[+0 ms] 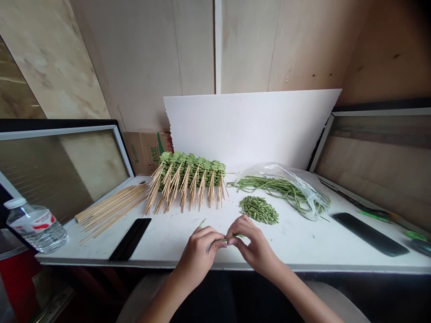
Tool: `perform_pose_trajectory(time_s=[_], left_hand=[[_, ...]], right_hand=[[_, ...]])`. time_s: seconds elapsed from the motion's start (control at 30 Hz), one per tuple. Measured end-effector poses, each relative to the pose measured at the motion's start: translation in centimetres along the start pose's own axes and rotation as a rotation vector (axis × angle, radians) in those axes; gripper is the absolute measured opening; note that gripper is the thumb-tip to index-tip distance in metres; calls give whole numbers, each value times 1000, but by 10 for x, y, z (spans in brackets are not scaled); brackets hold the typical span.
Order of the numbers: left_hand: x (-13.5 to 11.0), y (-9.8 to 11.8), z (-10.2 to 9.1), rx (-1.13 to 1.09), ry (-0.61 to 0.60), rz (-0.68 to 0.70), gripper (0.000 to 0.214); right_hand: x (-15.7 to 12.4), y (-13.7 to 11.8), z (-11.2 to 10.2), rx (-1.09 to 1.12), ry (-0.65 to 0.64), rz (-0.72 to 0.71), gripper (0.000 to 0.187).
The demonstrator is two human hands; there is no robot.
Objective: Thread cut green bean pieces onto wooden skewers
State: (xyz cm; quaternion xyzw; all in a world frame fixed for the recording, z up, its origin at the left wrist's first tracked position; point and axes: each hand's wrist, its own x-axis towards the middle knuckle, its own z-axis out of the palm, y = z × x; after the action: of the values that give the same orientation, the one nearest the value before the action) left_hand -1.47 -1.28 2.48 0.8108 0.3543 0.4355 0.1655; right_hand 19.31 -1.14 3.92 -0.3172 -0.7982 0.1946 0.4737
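Note:
Over the front of the white table, my left hand [201, 247] and my right hand [249, 242] meet with their fingertips nearly touching. Both are closed in a pinch on a green long bean [202, 222], whose thin end sticks up above the left hand. Most of the bean is hidden by my fingers. Just beyond the right hand lies a pile of short cut bean pieces [259, 209]. Behind it, whole long beans [281, 190] spill from a clear plastic bag [305, 190]. Skewered bean pieces [193, 163] are stacked at the back, bare stick ends facing me.
Loose bamboo skewers [112, 206] lie at left, near a black phone [130, 239] and a water bottle [38, 226]. A dark, elongated flat object [370, 234] rests at right. A white board [249, 128] and a cardboard box [143, 152] stand behind.

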Motion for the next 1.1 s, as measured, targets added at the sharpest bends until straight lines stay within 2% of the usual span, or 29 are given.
perform_pose_trajectory(time_s=[0.13,0.23,0.33,0.4,0.47,0.53,0.63,0.73,0.83,1.0,1.1], left_hand=[[-1,5,0,-17,-62,51,33],[-2,7,0,-80,-92,47,35],[0,3,-3,-107,-95,30,33],[2,-4,-7,-111,-73,-1,32],[4,-13,-11,-121,-32,-56,28],[6,-19,-13,-119,-2,-114,24],[7,-23,-11,-102,-24,-165,27],[4,-20,-4,-87,-62,-166,31],[1,-17,0,-69,-102,-162,34],[0,-22,2,-61,-110,-152,33],[1,-26,3,-94,-78,-132,27]], right_hand=[[-2,-5,4,85,-31,26,25],[-3,-3,7,182,-47,75,29],[-1,13,-1,331,-44,109,37],[0,32,-13,393,11,158,41],[0,54,-27,267,89,255,37],[-1,75,-37,9,133,296,34],[-7,96,-35,-225,69,342,36],[-14,104,-20,-318,20,350,34],[-19,108,-8,-408,60,314,29],[-22,117,-7,-468,9,241,35],[-20,114,-10,-453,12,253,38]])
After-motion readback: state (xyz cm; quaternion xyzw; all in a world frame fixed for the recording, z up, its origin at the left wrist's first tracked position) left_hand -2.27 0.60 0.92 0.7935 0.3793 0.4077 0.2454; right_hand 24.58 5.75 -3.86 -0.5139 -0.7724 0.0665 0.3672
